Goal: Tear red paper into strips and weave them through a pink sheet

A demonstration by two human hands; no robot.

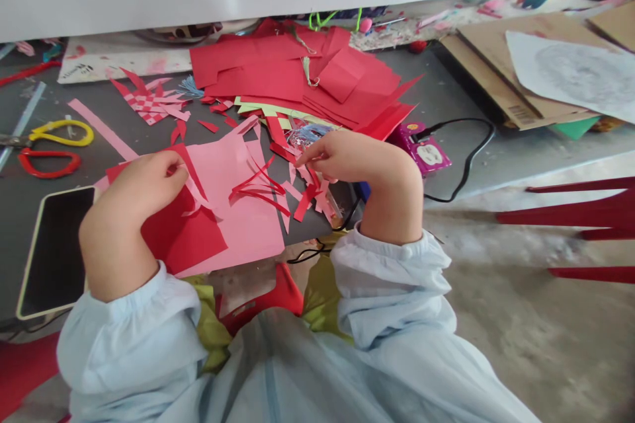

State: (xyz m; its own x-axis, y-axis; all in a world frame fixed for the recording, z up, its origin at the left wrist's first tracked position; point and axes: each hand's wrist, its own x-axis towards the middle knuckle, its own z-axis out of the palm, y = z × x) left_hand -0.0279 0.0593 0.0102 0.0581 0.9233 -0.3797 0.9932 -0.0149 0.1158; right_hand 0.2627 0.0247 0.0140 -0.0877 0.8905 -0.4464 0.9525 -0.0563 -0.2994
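Curled into a fist, my left hand (pixel 141 188) holds thin pink paper strips (pixel 198 198), which hang over a red paper square (pixel 183 231). That square lies on a larger pink sheet (pixel 258 225). Over a pile of red and pink paper scraps (pixel 307 201) is my right hand (pixel 342 155), its index finger stretched out and the other fingers loosely bent and partly hidden. Thin red strips (pixel 260 188) lie between the hands. Beyond them rests a red and pink woven paper piece (pixel 151 102) with loose strip ends.
Scissors (pixel 54 142) with yellow and red handles and a phone (pixel 57 251) lie at left. Red paper sheets (pixel 278 76) with tassels spread behind. A purple box (pixel 424 149) with a black cable (pixel 469 172) and cardboard (pixel 501 86) are at right. A red stool (pixel 585 211) stands beyond.
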